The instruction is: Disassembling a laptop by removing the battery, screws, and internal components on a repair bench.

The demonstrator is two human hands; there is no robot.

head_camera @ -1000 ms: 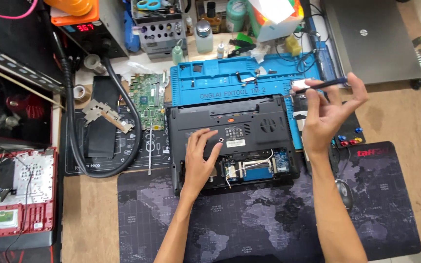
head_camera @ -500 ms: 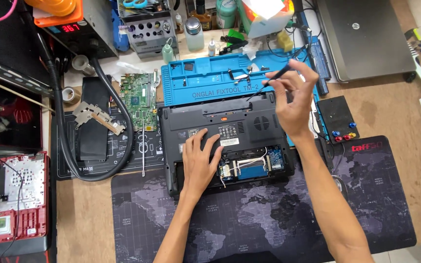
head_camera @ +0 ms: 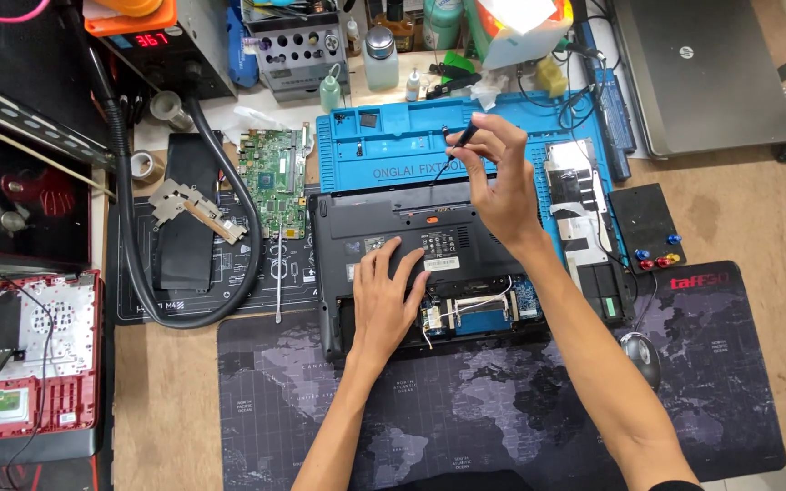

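Note:
A black laptop lies bottom-up in the middle of the bench, with a cover off and its inner boards and wires showing along the near edge. My left hand rests flat on its underside, fingers spread. My right hand is raised over the laptop's far edge, fingers pinched on a thin black screwdriver whose tip points down toward the rear edge. Behind the laptop lies a blue repair mat with small compartments.
A green circuit board lies left of the laptop, beside a metal bracket and a black hose. A red opened laptop is at the left. A closed grey laptop sits far right. Bottles and tools crowd the back.
My right hand has carried the screwdriver leftward from the right side to above the laptop's rear edge. My left hand has stayed flat on the laptop.

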